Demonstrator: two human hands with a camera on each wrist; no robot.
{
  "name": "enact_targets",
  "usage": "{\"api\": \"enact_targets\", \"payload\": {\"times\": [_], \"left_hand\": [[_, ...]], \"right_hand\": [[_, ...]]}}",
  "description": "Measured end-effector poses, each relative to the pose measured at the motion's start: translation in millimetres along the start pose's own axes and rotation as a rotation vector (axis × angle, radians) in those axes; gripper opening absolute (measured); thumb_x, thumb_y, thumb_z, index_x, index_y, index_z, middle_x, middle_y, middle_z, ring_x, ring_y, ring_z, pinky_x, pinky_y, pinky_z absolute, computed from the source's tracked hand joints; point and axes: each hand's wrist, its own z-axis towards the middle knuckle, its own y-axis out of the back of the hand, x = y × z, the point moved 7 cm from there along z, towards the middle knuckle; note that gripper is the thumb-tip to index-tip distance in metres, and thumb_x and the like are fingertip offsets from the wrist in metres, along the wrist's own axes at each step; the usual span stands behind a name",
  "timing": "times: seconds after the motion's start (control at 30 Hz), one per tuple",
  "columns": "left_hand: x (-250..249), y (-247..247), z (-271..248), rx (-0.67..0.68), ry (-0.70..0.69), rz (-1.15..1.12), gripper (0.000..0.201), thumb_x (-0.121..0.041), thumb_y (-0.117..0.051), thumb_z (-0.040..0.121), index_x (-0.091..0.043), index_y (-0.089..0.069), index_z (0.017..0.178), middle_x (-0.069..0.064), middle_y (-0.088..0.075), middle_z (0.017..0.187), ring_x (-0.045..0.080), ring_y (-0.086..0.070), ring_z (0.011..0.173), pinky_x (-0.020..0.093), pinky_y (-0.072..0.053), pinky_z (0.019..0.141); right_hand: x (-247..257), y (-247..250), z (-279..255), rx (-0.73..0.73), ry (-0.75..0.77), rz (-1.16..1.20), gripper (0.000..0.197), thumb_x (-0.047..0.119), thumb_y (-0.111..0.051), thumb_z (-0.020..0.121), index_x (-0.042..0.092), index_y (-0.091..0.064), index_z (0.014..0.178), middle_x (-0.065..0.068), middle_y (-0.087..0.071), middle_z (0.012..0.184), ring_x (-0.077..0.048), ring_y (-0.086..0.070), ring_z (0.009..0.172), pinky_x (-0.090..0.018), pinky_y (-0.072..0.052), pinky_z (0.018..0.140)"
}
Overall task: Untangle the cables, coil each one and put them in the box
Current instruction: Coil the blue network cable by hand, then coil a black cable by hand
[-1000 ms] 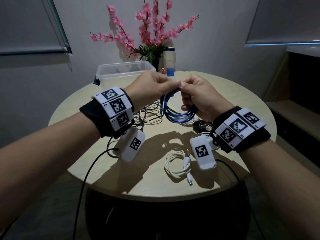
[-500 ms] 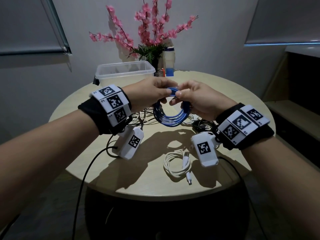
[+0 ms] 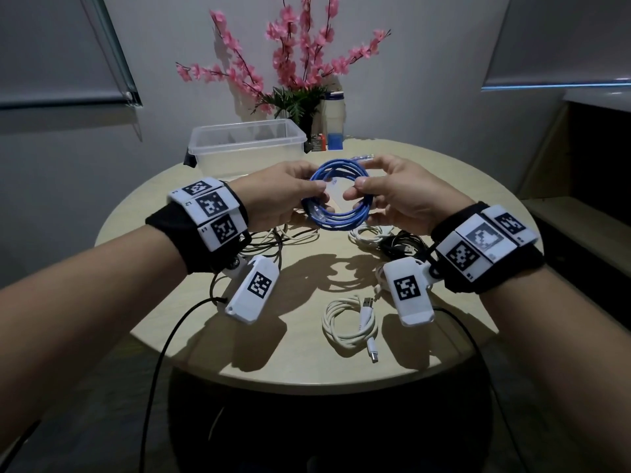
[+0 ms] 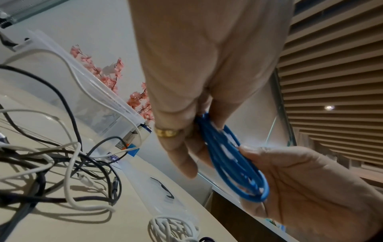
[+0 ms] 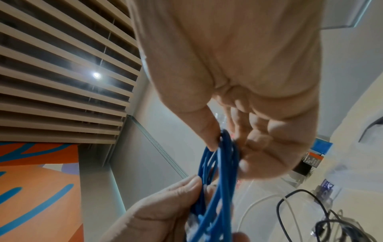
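Above the round beige tabletop (image 3: 341, 370), coiled blue round-jacketed cable (image 3: 336, 199) pinched on both sides, short of the clear plastic box (image 3: 247, 145).

Left hand (image 3: 283, 196) clamped on the coil's left edge, right hand (image 3: 399, 196) on its right, thumbs against fingers. Could spring open on release of either pinch: stiff loops, nothing tying them, clear plug end (image 3: 363, 158) sticking out loose at the top. Could snag the tangled white and black cables (image 3: 283, 238) lying underneath, or knock the coiled white USB cable (image 3: 351, 322) near the table edge.
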Motion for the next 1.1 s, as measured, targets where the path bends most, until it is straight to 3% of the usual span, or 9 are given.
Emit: {"api": "enact_targets", "payload": {"times": [0.13, 0.33, 0.4, 0.53, 0.67, 0.73, 0.8, 0.97, 1.1], "left_hand": [[-6, -4, 1, 0.004, -0.026, 0.039, 0.029, -0.008, -0.031, 0.103, -0.010, -0.052, 0.123, 0.003, -0.045, 0.075, 0.011, -0.051, 0.063, 0.022, -0.048, 0.053], [-12, -4, -2, -0.017, -0.039, 0.126, 0.032, -0.013, -0.033, 0.103, -0.004, -0.056, 0.122, 0.003, -0.041, 0.075, 0.011, -0.039, 0.062, 0.014, -0.040, 0.043], [-12, -7, -2, -0.009, -0.053, 0.154, 0.029, -0.012, -0.034, 0.103, -0.003, -0.057, 0.117, 0.003, -0.039, 0.072, 0.010, -0.038, 0.059, 0.015, -0.040, 0.044], [-9, -12, -1, 0.006, -0.046, 0.192, 0.027, -0.010, -0.035, 0.102, -0.006, -0.059, 0.113, 0.004, -0.045, 0.070, 0.012, -0.045, 0.060, 0.018, -0.042, 0.047], [-1, -10, 2, 0.006, -0.007, 0.190, 0.030, -0.017, -0.038, 0.102, -0.009, -0.051, 0.128, 0.004, -0.061, 0.092, 0.017, -0.060, 0.083, 0.032, -0.049, 0.077], [5, -2, 4, -0.021, 0.014, 0.352, 0.034, -0.024, -0.040, 0.101, -0.012, -0.047, 0.133, 0.008, -0.061, 0.108, 0.021, -0.059, 0.095, 0.035, -0.047, 0.084], [11, 6, 1, -0.018, 0.055, 0.608, 0.035, -0.029, -0.043, 0.100, -0.012, -0.049, 0.130, 0.014, -0.060, 0.118, 0.024, -0.059, 0.100, 0.033, -0.045, 0.079], [36, 18, -23, 0.187, 0.248, 1.267, 0.029, -0.045, -0.057, 0.090, -0.018, -0.065, 0.099, 0.001, -0.069, 0.085, 0.018, -0.059, 0.075, 0.024, -0.045, 0.064], [68, 19, -41, 0.344, 0.411, 1.541, 0.038, -0.053, -0.066, 0.079, -0.019, -0.067, 0.095, -0.001, -0.072, 0.085, 0.016, -0.060, 0.073, 0.022, -0.043, 0.058]], "right_hand": [[2, -3, 1, 0.058, 0.012, -0.026, 0.051, -0.003, -0.055, 0.090, 0.026, -0.046, 0.131, -0.014, -0.064, 0.101, -0.022, -0.061, 0.078, -0.036, -0.052, 0.066], [0, 0, 2, 0.048, 0.035, -0.183, 0.014, 0.023, -0.060, 0.093, 0.024, -0.071, 0.102, 0.001, -0.068, 0.088, -0.017, -0.060, 0.086, -0.037, -0.044, 0.076], [2, 2, 3, 0.003, 0.066, -0.293, 0.013, 0.029, -0.061, 0.092, 0.024, -0.072, 0.099, 0.000, -0.070, 0.090, -0.017, -0.059, 0.090, -0.034, -0.039, 0.072], [3, 3, 2, -0.011, 0.097, -0.419, 0.012, 0.019, -0.062, 0.091, 0.017, -0.073, 0.095, -0.011, -0.073, 0.090, -0.017, -0.059, 0.076, -0.030, -0.037, 0.063], [-5, 10, 5, -0.056, 0.033, -0.373, 0.013, 0.010, -0.062, 0.090, 0.005, -0.073, 0.094, -0.009, -0.068, 0.075, -0.015, -0.055, 0.061, -0.026, -0.040, 0.056], [-13, 13, 7, -0.067, -0.027, -0.373, 0.013, 0.008, -0.062, 0.090, 0.000, -0.072, 0.092, -0.009, -0.065, 0.069, -0.015, -0.053, 0.056, -0.025, -0.041, 0.053], [-22, 13, 7, -0.042, -0.089, -0.435, 0.011, 0.008, -0.063, 0.089, 0.000, -0.071, 0.088, -0.007, -0.063, 0.062, -0.013, -0.054, 0.052, -0.023, -0.044, 0.050], [-45, 7, 6, 0.065, -0.184, -0.586, 0.007, 0.004, -0.062, 0.089, 0.003, -0.068, 0.087, -0.009, -0.065, 0.068, -0.013, -0.059, 0.054, -0.022, -0.049, 0.048], [-55, 1, 9, 0.091, -0.232, -0.580, 0.014, 0.000, -0.060, 0.089, 0.007, -0.059, 0.077, -0.014, -0.063, 0.078, -0.022, -0.065, 0.069, -0.029, -0.054, 0.054]]}}
